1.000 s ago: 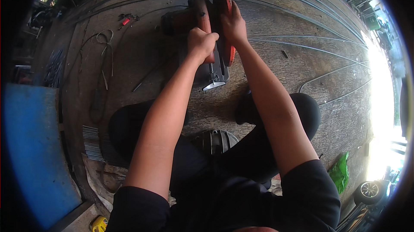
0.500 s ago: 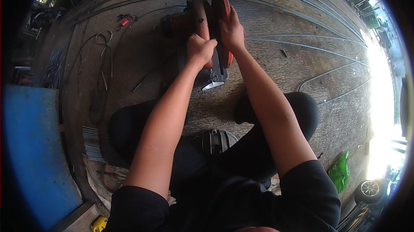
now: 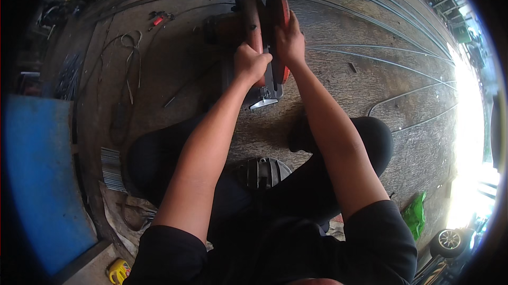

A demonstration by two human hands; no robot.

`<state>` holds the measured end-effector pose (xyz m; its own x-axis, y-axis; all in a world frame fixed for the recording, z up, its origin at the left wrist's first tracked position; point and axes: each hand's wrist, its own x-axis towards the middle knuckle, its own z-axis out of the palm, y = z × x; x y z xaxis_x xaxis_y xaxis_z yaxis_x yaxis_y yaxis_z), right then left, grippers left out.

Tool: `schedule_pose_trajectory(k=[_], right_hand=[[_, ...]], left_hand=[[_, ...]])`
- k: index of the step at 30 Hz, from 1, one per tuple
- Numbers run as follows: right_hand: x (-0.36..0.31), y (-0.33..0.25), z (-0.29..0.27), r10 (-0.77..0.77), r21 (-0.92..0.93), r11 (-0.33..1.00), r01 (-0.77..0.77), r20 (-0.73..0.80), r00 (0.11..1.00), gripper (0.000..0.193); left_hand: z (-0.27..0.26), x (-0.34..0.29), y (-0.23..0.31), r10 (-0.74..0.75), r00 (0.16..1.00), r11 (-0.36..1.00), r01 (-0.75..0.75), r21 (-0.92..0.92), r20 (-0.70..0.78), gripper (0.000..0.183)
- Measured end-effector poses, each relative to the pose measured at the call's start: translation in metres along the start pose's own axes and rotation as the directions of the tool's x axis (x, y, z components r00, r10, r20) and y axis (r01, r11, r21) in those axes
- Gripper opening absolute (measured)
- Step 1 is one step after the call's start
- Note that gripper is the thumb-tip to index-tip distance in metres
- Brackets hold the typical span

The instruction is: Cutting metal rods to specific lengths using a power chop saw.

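Note:
In front of me stands a cut-off saw (image 3: 225, 30) with a dark red body and a grey metal base (image 3: 273, 90). My left hand (image 3: 252, 65) is closed round the lower part of its red curved guard (image 3: 252, 17), thumb to the right. At the right side of the saw a big red disc (image 3: 277, 4) stands nearly edge-on. My right hand (image 3: 290, 41) grips that disc at its right face; some of its fingers are hidden. A silver T-shaped clamp handle (image 3: 263, 104) sticks out from the base towards me.
Long metal rods (image 3: 365, 17) run across the far side. A red-handled tool (image 3: 157, 21) and a looped strap (image 3: 129, 65) lie at the left. Beside my left knee are short metal rods (image 3: 112, 168). A ribbed round metal part (image 3: 263, 173) sits between my legs, a green bag (image 3: 415, 215) at right.
The saw, its disc and both hands sit slightly further right in the view; the surroundings have shifted a little too. Both hands keep the same hold.

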<state>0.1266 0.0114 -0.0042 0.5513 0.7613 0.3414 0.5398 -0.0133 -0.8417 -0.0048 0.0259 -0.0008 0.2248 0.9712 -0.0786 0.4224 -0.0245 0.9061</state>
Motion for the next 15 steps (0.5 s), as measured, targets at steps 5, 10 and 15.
schedule_pose_trajectory(k=[5, 10, 15], right_hand=[[-0.0003, 0.0022, 0.0039, -0.037, -0.034, 0.999, 0.036, -0.039, 0.999, 0.057], [-0.0003, 0.0058, 0.0078, -0.062, -0.092, 0.994, 0.058, -0.043, 0.997, 0.058], [-0.0023, 0.0061, 0.0075, -0.038, -0.085, 0.996, 0.036, -0.019, 0.999, 0.06]], left_hand=[[0.0025, -0.0001, -0.0033, 0.118, 0.991, 0.993, -0.116, 0.034, -0.059, 0.024], [0.0035, -0.0012, -0.0046, 0.09, 0.992, 0.996, -0.088, 0.017, -0.087, 0.03], [0.0012, -0.005, -0.0018, 0.042, 0.997, 0.999, -0.04, 0.032, -0.067, 0.036]])
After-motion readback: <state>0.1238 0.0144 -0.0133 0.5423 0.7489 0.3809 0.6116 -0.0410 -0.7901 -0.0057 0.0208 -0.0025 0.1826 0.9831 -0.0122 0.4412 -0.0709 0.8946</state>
